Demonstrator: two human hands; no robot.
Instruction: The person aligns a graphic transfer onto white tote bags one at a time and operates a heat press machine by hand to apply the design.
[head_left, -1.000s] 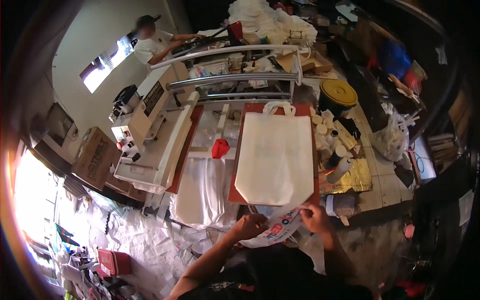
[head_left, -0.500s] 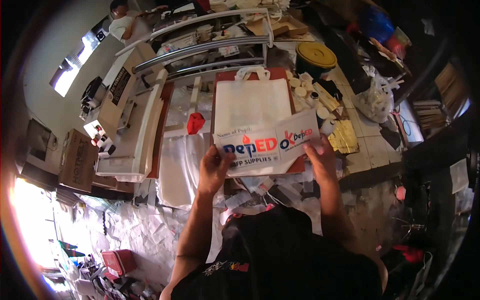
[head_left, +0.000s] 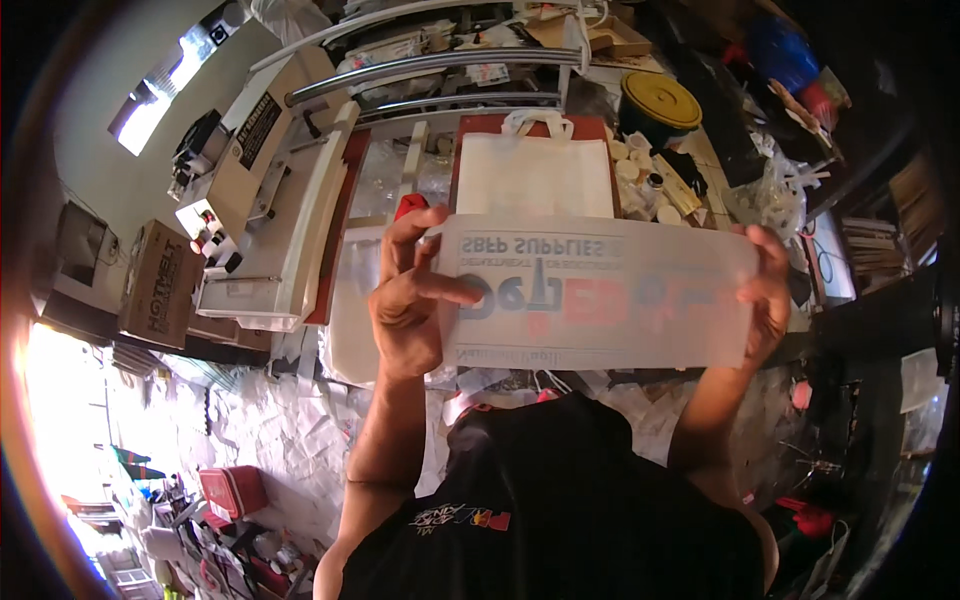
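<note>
A translucent printed transfer sheet (head_left: 600, 300) is stretched level between my hands, its blue, red and dark print facing away and showing through upside down. My left hand (head_left: 408, 305) pinches its left end, with some fingers raised behind and in front of the film. At the other end, my right hand (head_left: 768, 300) grips the short edge between thumb and fingers. Beyond the sheet, a white tote bag (head_left: 535, 175) lies flat with its looped handle pointing away. Under the bag shows a reddish-brown board (head_left: 482, 124); the sheet hides the bag's near part.
Left of the board stands a long cream machine (head_left: 290, 230), with a small red item (head_left: 408, 206) nearby. Metal rails (head_left: 430, 65) cross the back. To the right are a dark bucket with a yellow lid (head_left: 662, 100) and several small jars. Scraps of film (head_left: 300, 440) litter the floor.
Both hands have lifted the sheet closer and turned it over, so its print now faces away. The view has shifted, and the person at the upper left has left the picture.
</note>
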